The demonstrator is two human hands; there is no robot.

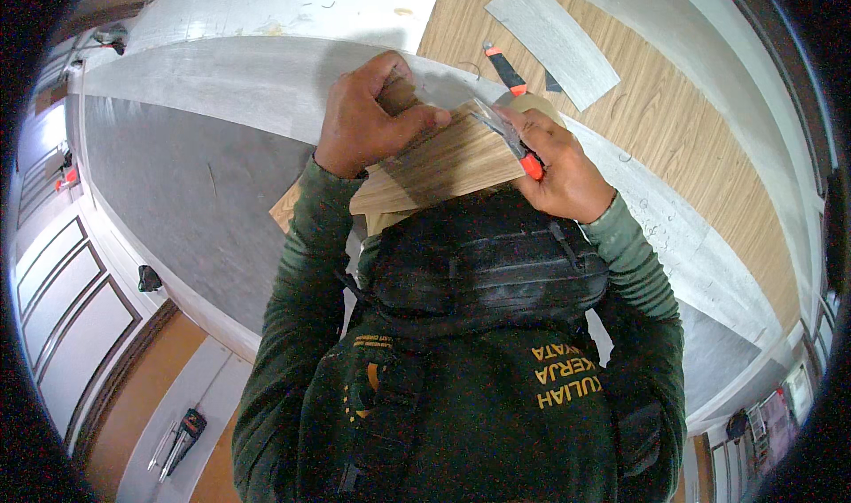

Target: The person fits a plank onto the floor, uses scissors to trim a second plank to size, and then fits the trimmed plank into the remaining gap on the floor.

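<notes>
My left hand (368,117) is closed on the upper left of a brown wood-grain sheet (434,166), held above the bag at my front. My right hand (563,171) grips a metal utility knife with red end (530,162); its blade end lies over the sheet's right edge. Just beyond that hand, a black-and-orange knife (505,69) rests on the work surface near a pale grey laminate strip (554,42). What is under the curled fingers of my left hand is partly hidden.
A wood-grain panel (718,184) covers the right of the work surface, beside a pale band (213,77) and a dark grey area (195,202). A black bag (487,264) hangs at my front. Tools (182,441) lie on a lower surface at bottom left.
</notes>
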